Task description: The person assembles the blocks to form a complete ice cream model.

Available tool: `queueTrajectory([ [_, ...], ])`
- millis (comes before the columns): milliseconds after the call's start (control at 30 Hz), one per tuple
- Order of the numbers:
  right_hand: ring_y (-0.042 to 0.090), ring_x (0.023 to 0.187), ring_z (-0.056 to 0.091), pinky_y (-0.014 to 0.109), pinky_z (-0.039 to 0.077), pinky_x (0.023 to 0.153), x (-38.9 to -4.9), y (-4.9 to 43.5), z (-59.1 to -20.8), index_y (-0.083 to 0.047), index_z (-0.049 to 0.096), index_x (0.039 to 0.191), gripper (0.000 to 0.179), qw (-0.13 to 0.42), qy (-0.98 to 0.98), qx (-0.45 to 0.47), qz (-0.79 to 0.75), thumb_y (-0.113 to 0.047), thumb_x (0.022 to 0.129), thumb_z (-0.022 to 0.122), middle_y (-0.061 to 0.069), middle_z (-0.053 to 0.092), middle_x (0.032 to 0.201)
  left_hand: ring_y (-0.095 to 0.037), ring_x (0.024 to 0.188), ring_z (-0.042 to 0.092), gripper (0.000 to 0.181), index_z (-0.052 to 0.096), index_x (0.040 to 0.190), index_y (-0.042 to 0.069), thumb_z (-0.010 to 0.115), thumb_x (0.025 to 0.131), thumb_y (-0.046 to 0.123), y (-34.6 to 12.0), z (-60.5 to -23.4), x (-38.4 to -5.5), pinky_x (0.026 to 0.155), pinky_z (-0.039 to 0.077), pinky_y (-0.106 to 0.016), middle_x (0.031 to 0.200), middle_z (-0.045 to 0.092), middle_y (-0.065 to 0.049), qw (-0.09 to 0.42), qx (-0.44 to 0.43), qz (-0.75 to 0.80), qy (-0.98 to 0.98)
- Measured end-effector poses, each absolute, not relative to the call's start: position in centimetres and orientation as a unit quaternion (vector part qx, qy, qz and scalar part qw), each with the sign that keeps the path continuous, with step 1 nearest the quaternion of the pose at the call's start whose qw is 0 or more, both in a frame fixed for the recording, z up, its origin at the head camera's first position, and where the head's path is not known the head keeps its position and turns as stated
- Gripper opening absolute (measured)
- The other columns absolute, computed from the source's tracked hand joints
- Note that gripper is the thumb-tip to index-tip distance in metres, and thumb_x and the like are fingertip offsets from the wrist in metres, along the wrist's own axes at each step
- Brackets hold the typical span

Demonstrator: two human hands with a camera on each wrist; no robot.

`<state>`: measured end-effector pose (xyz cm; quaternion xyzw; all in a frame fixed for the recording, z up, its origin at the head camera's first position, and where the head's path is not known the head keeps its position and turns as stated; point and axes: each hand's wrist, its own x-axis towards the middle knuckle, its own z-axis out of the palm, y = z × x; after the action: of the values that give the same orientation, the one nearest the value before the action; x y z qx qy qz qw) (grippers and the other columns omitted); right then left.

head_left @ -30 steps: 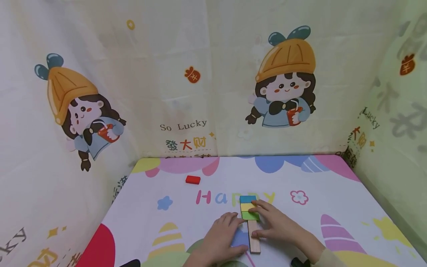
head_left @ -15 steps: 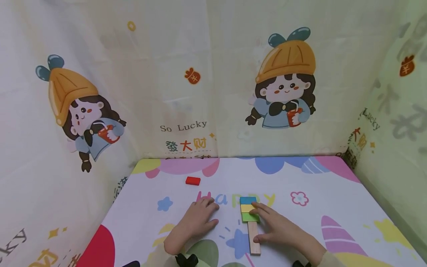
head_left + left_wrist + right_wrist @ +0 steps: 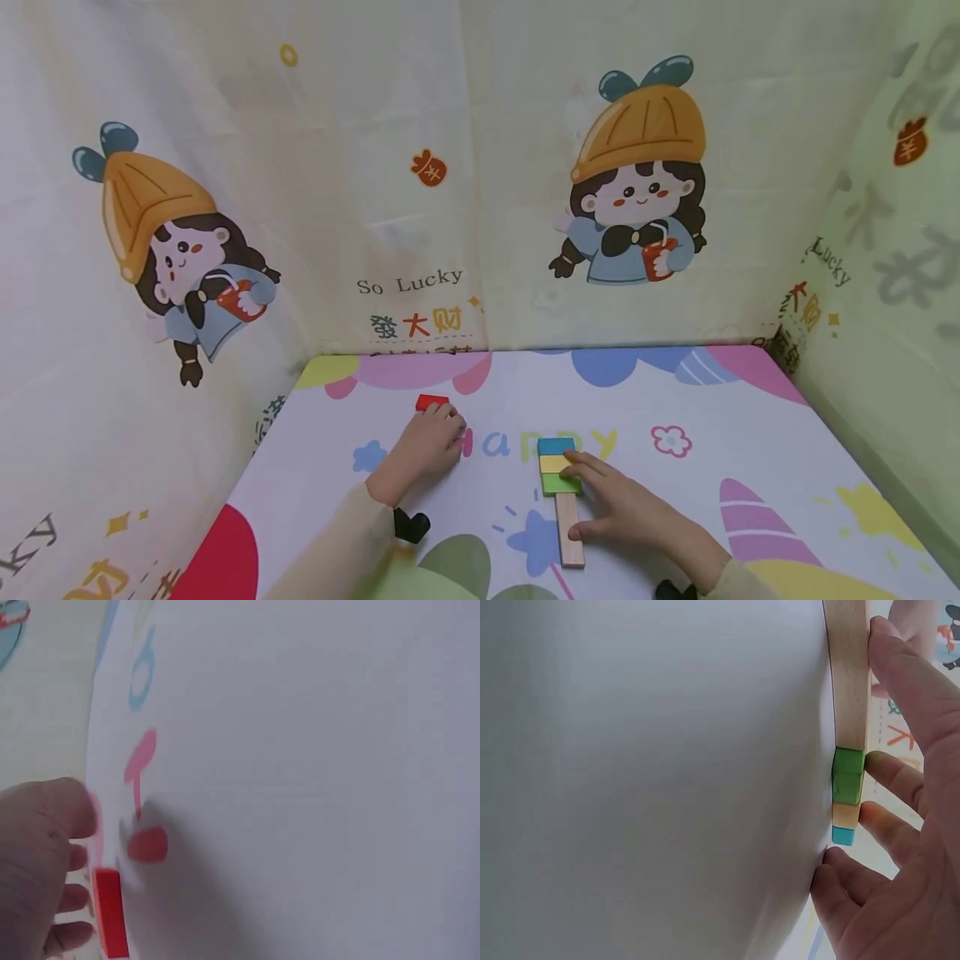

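My left hand [image 3: 423, 446] is over the near side of a red block [image 3: 429, 402], hiding part of it. In the left wrist view the red block [image 3: 111, 913] lies beside the bent fingers [image 3: 73, 896], with the thumb apart from it. Toward the middle of the table, a blue block [image 3: 556, 446], a yellow block [image 3: 551, 464] and a green block [image 3: 557, 484] lie in a row, touching. A long plain wooden block [image 3: 570, 546] continues the row toward me. My right hand [image 3: 626, 504] rests its spread fingertips on the green, yellow and wooden blocks.
A white printed cloth [image 3: 637, 400] covers the table. Cartoon-patterned curtains [image 3: 517, 208] rise behind it and on both sides. Dark wrist pieces [image 3: 412, 526] sit below the hands.
My left hand has left the side of the block row and moved left and away from me to the red block. My right hand stays on the row.
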<state>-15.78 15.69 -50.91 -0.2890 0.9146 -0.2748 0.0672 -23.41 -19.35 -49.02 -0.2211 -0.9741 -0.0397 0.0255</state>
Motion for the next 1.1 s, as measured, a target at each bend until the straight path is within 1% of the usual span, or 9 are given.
queueTrajectory([
  [100, 0.037, 0.148, 0.042, 0.059, 0.041, 0.113, -15.7, 15.7, -50.7, -0.026, 0.059, 0.137, 0.077, 0.072, 0.912, -0.290, -0.280, -0.070, 0.077, 0.075, 0.008, 0.041, 0.163, -0.026, 0.112, 0.056, 0.025, 0.071, 0.119, 0.011, 0.069, 0.097, 0.022, -20.3, -49.1, -25.0, 0.101, 0.052, -0.043, 0.120, 0.063, -0.008, 0.039, -0.177, -0.079, -0.980],
  [167, 0.037, 0.147, 0.043, 0.059, 0.041, 0.112, -15.6, 15.7, -50.5, -0.025, 0.058, 0.138, 0.076, 0.073, 0.911, -0.293, -0.282, -0.069, 0.078, 0.076, 0.008, 0.041, 0.163, -0.028, 0.114, 0.055, 0.026, 0.069, 0.122, 0.008, 0.067, 0.098, 0.018, -21.2, -49.5, -26.0, 0.102, 0.053, -0.042, 0.125, 0.060, -0.011, 0.043, -0.120, -0.134, -0.983],
  [233, 0.037, 0.147, 0.043, 0.059, 0.042, 0.112, -15.5, 15.6, -50.5, -0.025, 0.058, 0.138, 0.076, 0.071, 0.910, -0.295, -0.282, -0.068, 0.078, 0.077, 0.008, 0.041, 0.163, -0.030, 0.116, 0.054, 0.029, 0.065, 0.126, 0.006, 0.064, 0.099, 0.016, -22.1, -49.9, -26.6, 0.101, 0.054, -0.044, 0.130, 0.056, -0.014, 0.050, -0.055, -0.193, -0.978],
  [333, 0.038, 0.146, 0.044, 0.059, 0.042, 0.112, -15.5, 15.4, -50.6, -0.024, 0.058, 0.137, 0.075, 0.065, 0.909, -0.300, -0.283, -0.066, 0.078, 0.077, 0.009, 0.042, 0.163, -0.037, 0.122, 0.053, 0.033, 0.060, 0.130, 0.002, 0.060, 0.100, 0.014, -23.3, -50.6, -27.2, 0.104, 0.053, -0.049, 0.138, 0.050, -0.021, 0.055, 0.017, -0.265, -0.963],
  [433, 0.038, 0.147, 0.043, 0.059, 0.041, 0.112, -15.5, 15.2, -50.6, -0.023, 0.058, 0.138, 0.075, 0.067, 0.908, -0.302, -0.284, -0.066, 0.078, 0.077, 0.009, 0.042, 0.163, -0.039, 0.121, 0.054, 0.033, 0.057, 0.131, -0.002, 0.055, 0.102, 0.014, -23.8, -50.7, -27.4, 0.105, 0.050, -0.052, 0.135, 0.050, -0.025, 0.066, 0.056, -0.308, -0.948],
  [600, 0.036, 0.148, 0.042, 0.058, 0.041, 0.113, -15.7, 15.1, -50.6, -0.024, 0.058, 0.139, 0.077, 0.073, 0.909, -0.298, -0.283, -0.067, 0.078, 0.077, 0.007, 0.041, 0.163, -0.039, 0.116, 0.055, 0.033, 0.056, 0.129, -0.005, 0.053, 0.102, 0.014, -24.0, -50.4, -27.8, 0.105, 0.048, -0.053, 0.127, 0.055, -0.025, 0.074, 0.074, -0.347, -0.932],
  [833, 0.035, 0.148, 0.042, 0.057, 0.042, 0.113, -15.8, 15.4, -50.9, -0.025, 0.057, 0.139, 0.078, 0.074, 0.911, -0.296, -0.278, -0.069, 0.077, 0.076, 0.007, 0.040, 0.164, -0.034, 0.110, 0.056, 0.026, 0.062, 0.124, 0.000, 0.054, 0.102, 0.012, -23.7, -50.6, -28.6, 0.098, 0.054, -0.048, 0.119, 0.059, -0.019, 0.038, 0.083, -0.363, -0.927],
  [1100, 0.038, 0.147, 0.043, 0.059, 0.042, 0.112, -15.6, 15.6, -50.7, -0.022, 0.058, 0.138, 0.077, 0.078, 0.909, -0.295, -0.285, -0.065, 0.078, 0.078, 0.010, 0.041, 0.163, -0.032, 0.109, 0.056, 0.023, 0.064, 0.121, 0.002, 0.057, 0.100, 0.011, -22.9, -50.9, -28.7, 0.097, 0.055, -0.047, 0.118, 0.061, -0.017, 0.035, 0.089, -0.372, -0.923],
])
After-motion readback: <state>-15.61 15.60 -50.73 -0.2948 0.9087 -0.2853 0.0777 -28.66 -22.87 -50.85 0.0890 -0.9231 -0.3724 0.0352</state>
